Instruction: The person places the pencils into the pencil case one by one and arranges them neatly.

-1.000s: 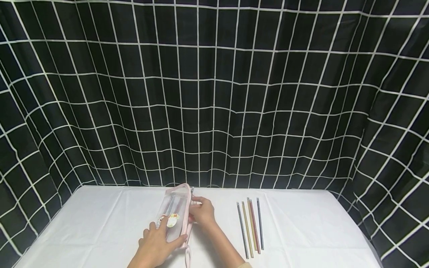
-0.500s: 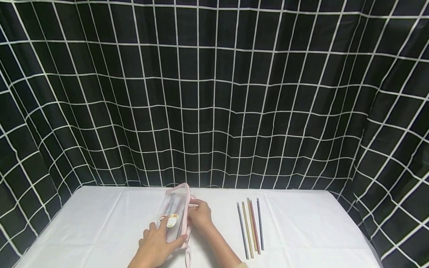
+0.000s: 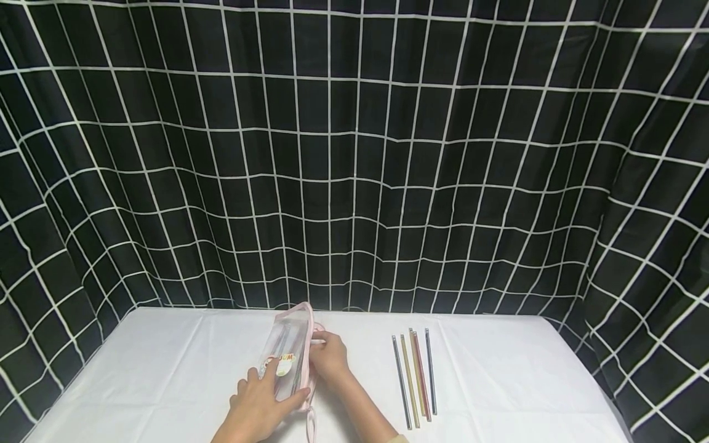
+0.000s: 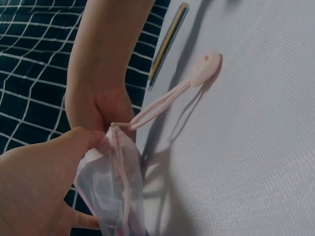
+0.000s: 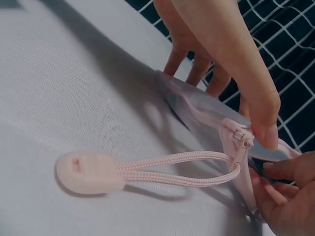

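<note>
A clear pencil case [image 3: 289, 339] with pink trim and a round printed label leans on its side at the table's middle, long slim pencils showing through its wall. My left hand [image 3: 256, 401] grips it from the left, thumb over the pink rim and fingers spread on the clear side. At the unzipped opening, my right hand [image 3: 330, 358] holds the far edge; in the right wrist view its fingertips [image 5: 275, 169] sit inside the mouth. A pink cord pull [image 5: 91, 172] hangs from the zipper end onto the cloth. The right fingers are partly hidden behind the case.
Several loose pencils [image 3: 416, 375], dark, gold and red, lie side by side on the white cloth [image 3: 509, 369] right of the right forearm. A black curtain [image 3: 354, 154] with a white grid surrounds the table at the back and sides.
A dark pencil end that showed beside the case's far top edge is out of sight now. My right hand has shifted slightly left and lower, closer into the opening. The left hand stays put.
</note>
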### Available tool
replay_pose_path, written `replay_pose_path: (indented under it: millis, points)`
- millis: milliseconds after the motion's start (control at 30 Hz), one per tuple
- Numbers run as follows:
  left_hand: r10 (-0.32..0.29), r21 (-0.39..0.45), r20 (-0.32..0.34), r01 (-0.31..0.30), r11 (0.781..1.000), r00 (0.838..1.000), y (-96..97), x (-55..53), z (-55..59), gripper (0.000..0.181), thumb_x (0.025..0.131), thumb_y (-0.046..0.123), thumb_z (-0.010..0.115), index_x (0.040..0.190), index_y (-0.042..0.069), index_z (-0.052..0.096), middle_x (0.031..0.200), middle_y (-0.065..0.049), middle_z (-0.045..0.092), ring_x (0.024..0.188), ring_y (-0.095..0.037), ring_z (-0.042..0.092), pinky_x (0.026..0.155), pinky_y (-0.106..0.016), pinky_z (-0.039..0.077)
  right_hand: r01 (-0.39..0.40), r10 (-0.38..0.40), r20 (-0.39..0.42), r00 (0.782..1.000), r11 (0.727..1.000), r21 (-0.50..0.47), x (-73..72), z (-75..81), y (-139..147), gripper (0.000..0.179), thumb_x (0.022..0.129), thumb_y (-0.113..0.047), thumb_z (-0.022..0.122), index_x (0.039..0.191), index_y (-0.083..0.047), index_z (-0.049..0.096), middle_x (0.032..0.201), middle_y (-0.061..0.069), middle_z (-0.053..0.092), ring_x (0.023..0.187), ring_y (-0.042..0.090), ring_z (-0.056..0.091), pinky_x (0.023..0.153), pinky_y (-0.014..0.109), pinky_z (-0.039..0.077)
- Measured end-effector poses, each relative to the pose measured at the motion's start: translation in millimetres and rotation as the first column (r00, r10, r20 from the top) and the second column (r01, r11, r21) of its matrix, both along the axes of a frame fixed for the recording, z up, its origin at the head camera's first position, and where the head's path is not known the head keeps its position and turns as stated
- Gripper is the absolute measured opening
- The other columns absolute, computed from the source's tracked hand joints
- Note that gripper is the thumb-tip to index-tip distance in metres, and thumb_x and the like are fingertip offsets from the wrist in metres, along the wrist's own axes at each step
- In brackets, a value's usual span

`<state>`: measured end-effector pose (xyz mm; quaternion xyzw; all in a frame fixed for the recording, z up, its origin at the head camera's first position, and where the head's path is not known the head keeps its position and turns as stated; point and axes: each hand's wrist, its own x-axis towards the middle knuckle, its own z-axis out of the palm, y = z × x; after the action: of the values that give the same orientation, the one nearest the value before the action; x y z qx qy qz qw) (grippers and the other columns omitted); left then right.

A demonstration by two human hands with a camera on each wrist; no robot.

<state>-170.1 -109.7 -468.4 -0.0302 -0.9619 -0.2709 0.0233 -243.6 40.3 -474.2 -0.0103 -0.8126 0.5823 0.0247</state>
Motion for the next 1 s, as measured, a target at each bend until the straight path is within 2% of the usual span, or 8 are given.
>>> replay_pose_path:
  millis: [167,300,533,767,1000]
  points:
    - [0.001,0.001,0.002,-0.001,1.000,1.000,-0.2,0.0,-0.5,0.093,0.087,0.067,0.073,0.150,0.003,0.051,0.120,-0.030,0.056,0.110,-0.051,0.058,0.083,-0.072,0.048,-0.021,0.021,-0.013,1.000,1.000,-0.010,2.1,2.1,2,0.043,0.087,-0.002,0.073,0.127,0.013,0.065,0.088,0.015,0.075,0.079,0.023,0.075,0.072,0.034,0.062]
    - [0.003,0.002,0.002,-0.003,1.000,1.000,-0.3,-0.1,-0.4,0.094,0.086,0.067,0.074,0.151,0.002,0.050,0.120,-0.031,0.056,0.110,-0.051,0.058,0.083,-0.073,0.048,-0.040,0.040,-0.022,0.999,0.999,-0.030,4.3,2.7,6,0.044,0.087,-0.004,0.076,0.126,0.014,0.065,0.093,0.020,0.077,0.083,0.029,0.077,0.071,0.033,0.063]
    - [0.001,0.004,0.003,-0.001,1.000,1.000,-0.8,-0.2,-0.4,0.094,0.086,0.066,0.074,0.151,0.002,0.050,0.119,-0.031,0.056,0.109,-0.051,0.058,0.081,-0.071,0.049,-0.050,0.050,-0.007,0.999,0.993,-0.102,7.4,1.6,12,0.043,0.089,-0.001,0.073,0.129,0.013,0.064,0.095,0.019,0.076,0.076,0.023,0.077,0.065,0.028,0.062]
    - [0.004,0.006,0.001,-0.004,1.000,1.000,-0.5,-0.4,-0.4,0.094,0.086,0.065,0.075,0.150,0.002,0.050,0.120,-0.032,0.056,0.110,-0.052,0.058,0.083,-0.073,0.048,-0.056,0.065,0.036,0.997,0.976,-0.208,11.1,3.6,21,0.044,0.091,0.006,0.069,0.133,0.014,0.061,0.097,0.020,0.074,0.071,0.016,0.075,0.068,0.030,0.063]
    - [0.004,0.001,-0.002,-0.004,1.000,1.000,-0.4,-0.5,-0.3,0.092,0.086,0.066,0.074,0.149,0.003,0.051,0.119,-0.030,0.057,0.110,-0.053,0.059,0.083,-0.073,0.048,-0.057,0.061,0.009,0.998,0.972,-0.227,14.2,1.2,34,0.044,0.091,0.008,0.067,0.133,0.016,0.060,0.096,0.023,0.073,0.071,0.024,0.077,0.069,0.035,0.064]
